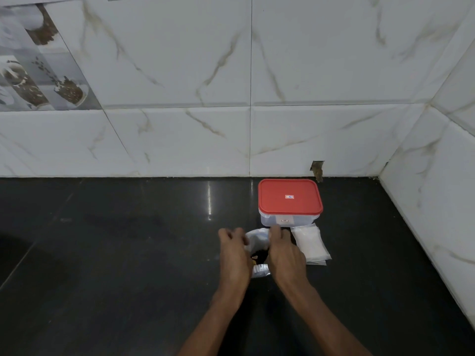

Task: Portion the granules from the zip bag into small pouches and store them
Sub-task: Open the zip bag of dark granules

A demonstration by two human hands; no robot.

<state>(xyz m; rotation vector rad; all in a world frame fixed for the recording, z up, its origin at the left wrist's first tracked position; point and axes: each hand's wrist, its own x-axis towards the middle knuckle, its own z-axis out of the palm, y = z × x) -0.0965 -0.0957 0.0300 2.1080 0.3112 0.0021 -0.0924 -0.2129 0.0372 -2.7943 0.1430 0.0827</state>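
Black counter (pixel 102 253), marble-tile wall (pixel 180 73), L hand (pixel 235 253) & R hand (pixel 284 253) both gripping zip bag (pixel 257 238)

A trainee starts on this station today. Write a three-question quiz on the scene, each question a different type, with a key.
1. True or false: the red lid sits closed on the container.
2. The pouches with white contents lie: A) on top of the red lid; B) on the counter, just right of the right hand; C) inside the container.
3. Fill in: the ____ lies between the left hand and the right hand.

Key: 1 true; 2 B; 3 zip bag.
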